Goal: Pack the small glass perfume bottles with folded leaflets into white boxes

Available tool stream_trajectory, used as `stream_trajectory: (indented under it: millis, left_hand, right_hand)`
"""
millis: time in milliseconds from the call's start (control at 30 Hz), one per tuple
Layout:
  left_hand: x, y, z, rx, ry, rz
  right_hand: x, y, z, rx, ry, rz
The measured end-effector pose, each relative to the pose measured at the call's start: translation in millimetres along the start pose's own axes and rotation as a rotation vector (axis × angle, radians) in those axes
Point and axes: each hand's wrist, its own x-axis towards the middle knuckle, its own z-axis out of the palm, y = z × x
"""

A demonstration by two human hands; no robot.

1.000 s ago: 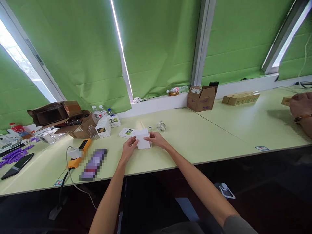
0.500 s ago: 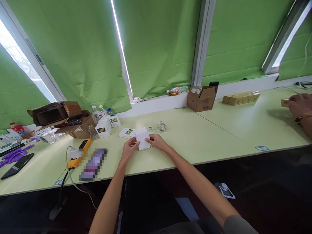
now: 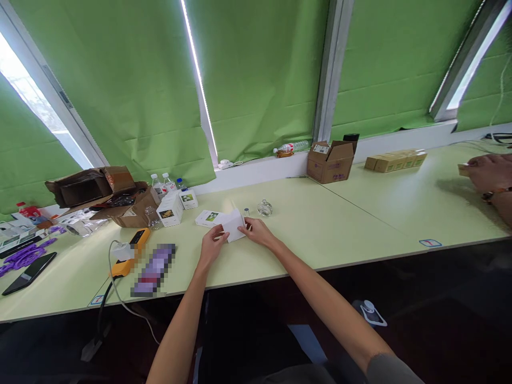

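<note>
Between my two hands is a small white cardboard box [image 3: 233,226], held just over the table near its front edge. My left hand [image 3: 215,244] pinches its left side, thumb toward me. On the opposite side my right hand [image 3: 256,232] grips it with thumb and fingers. A flap seems to stand up at the box's top; what is inside cannot be seen. Right behind it lies a flat white box with a green picture [image 3: 209,217]. A small silver-capped vial [image 3: 246,212] and a clear glass jar [image 3: 264,207] stand just beyond my right hand.
White printed boxes [image 3: 170,209], bottles and open brown cartons [image 3: 132,205] crowd the left back. A yellow power strip [image 3: 138,242] with cables lies at left. Further right are a brown carton [image 3: 331,161], a row of tan boxes [image 3: 395,160] and another person's hand [image 3: 492,172].
The white box has tipped in my hands, so its front face looks shorter and its lower edge sits higher. My hands stay almost in place. The other person's hand shifted slightly left.
</note>
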Motion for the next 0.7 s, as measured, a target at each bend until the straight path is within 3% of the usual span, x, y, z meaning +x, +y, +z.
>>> stream_trajectory:
  millis: [700]
  left_hand:
    - [2.6, -8.0, 1.5, 0.057, -0.033, 0.001]
  right_hand:
    - [1.1, 3.1, 2.1, 0.142, -0.024, 0.054]
